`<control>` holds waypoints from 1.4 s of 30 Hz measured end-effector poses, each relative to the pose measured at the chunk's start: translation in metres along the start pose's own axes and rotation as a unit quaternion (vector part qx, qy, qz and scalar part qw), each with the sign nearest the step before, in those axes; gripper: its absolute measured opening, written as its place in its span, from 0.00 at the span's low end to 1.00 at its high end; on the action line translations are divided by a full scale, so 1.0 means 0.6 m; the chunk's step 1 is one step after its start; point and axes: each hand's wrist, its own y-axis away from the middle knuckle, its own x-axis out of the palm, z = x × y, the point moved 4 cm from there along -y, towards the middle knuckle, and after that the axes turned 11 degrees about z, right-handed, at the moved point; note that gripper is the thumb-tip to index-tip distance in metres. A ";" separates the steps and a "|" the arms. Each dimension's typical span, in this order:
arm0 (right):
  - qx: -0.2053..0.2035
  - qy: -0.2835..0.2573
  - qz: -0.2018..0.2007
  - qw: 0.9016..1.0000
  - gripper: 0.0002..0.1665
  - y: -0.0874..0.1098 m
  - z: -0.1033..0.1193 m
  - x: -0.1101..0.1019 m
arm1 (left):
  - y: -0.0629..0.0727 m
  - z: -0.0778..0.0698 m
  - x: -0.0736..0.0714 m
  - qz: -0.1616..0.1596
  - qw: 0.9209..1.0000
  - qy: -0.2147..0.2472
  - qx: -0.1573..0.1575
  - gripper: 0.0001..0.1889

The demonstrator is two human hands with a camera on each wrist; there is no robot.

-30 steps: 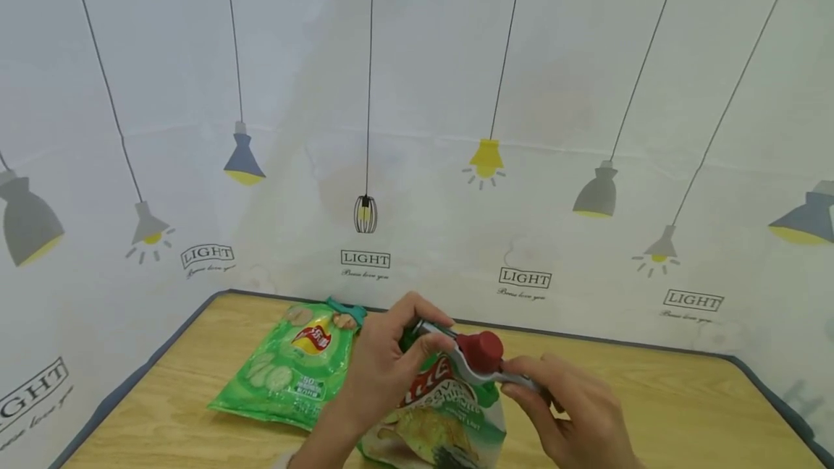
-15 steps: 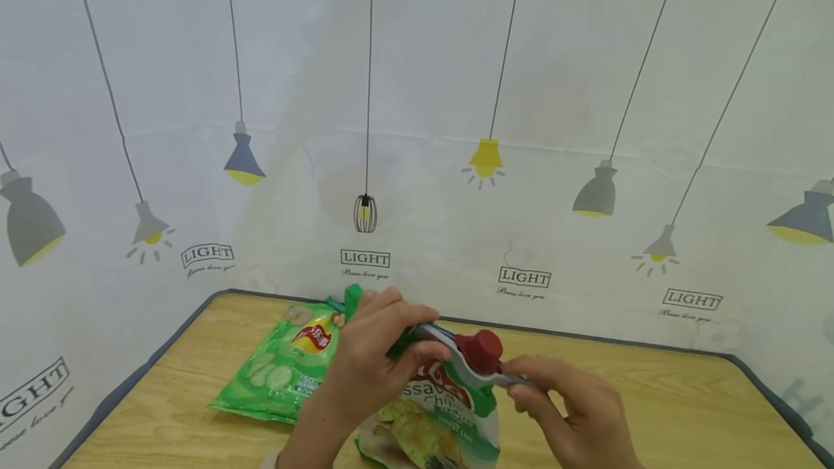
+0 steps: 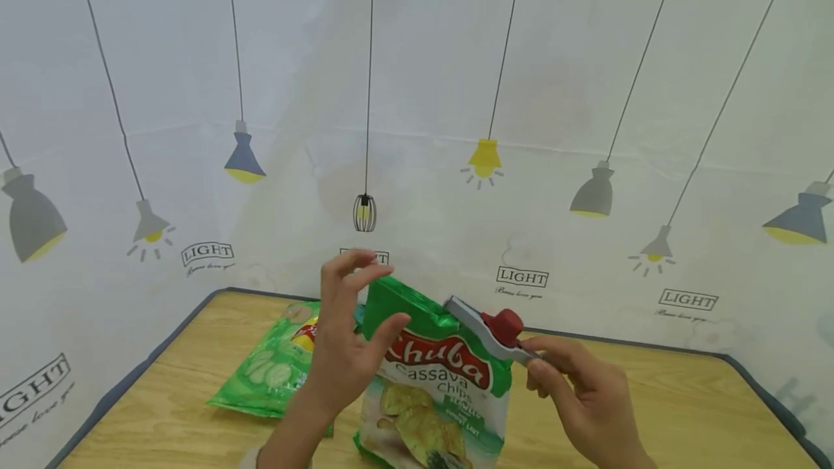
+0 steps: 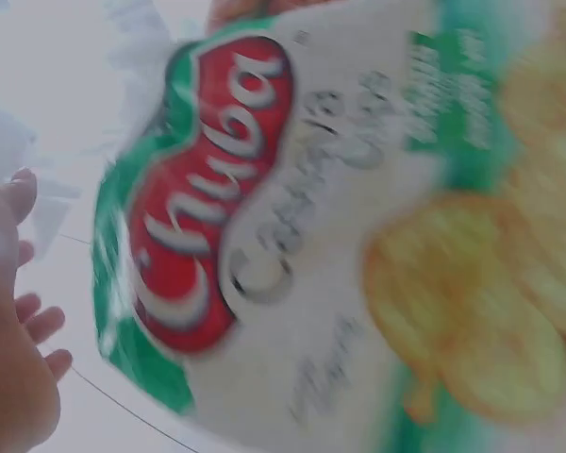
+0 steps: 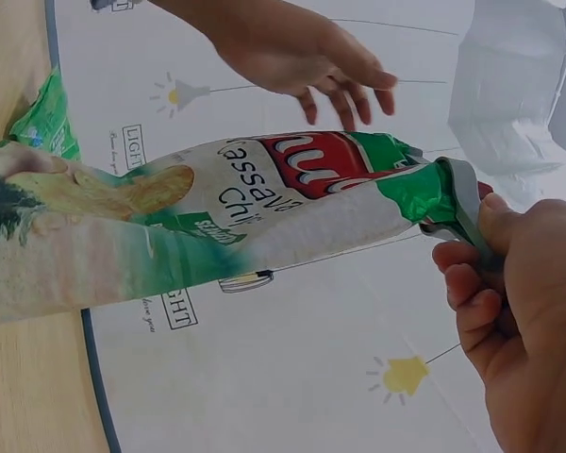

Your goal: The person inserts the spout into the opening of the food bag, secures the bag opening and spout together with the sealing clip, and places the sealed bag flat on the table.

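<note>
A green and white bag of cassava chips point(image 3: 426, 389) stands upright in the middle of the table, its green top edge raised. My right hand point(image 3: 583, 389) pinches the end of a grey bag clip point(image 3: 474, 320) with a red knob point(image 3: 504, 326). In the right wrist view, the clip point(image 5: 467, 203) lies across the gathered right part of the bag's top. My left hand point(image 3: 345, 342) is beside the top left corner, fingers spread and holding nothing. The left wrist view shows that hand point(image 4: 14, 321) apart from the bag.
A second green chip bag point(image 3: 260, 375) lies flat on the wooden table point(image 3: 156, 396) at the left, partly hidden by my left arm. Behind the table hangs a white curtain point(image 3: 430, 93) printed with lamps.
My left hand has let go of the clip and the bag's top and moved left and up, fingers spreading. The bag's front is now more exposed. The clip has shifted slightly right and up.
</note>
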 end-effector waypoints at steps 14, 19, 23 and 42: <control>0.060 0.032 0.013 0.998 0.20 0.020 -0.030 -0.009 | 0.118 0.071 -0.008 0.186 0.933 0.191 -0.241 0.16; 0.074 0.029 0.016 0.997 0.22 0.017 -0.031 -0.005 | 0.152 0.087 0.013 0.290 0.896 0.231 -0.245 0.13; 0.076 0.039 0.011 0.996 0.26 0.017 -0.031 -0.003 | 0.155 0.096 0.021 0.264 0.908 0.222 -0.238 0.10; 0.034 0.059 0.084 0.994 0.35 0.105 -0.065 0.066 | 0.145 0.095 0.019 0.213 0.922 0.213 -0.244 0.06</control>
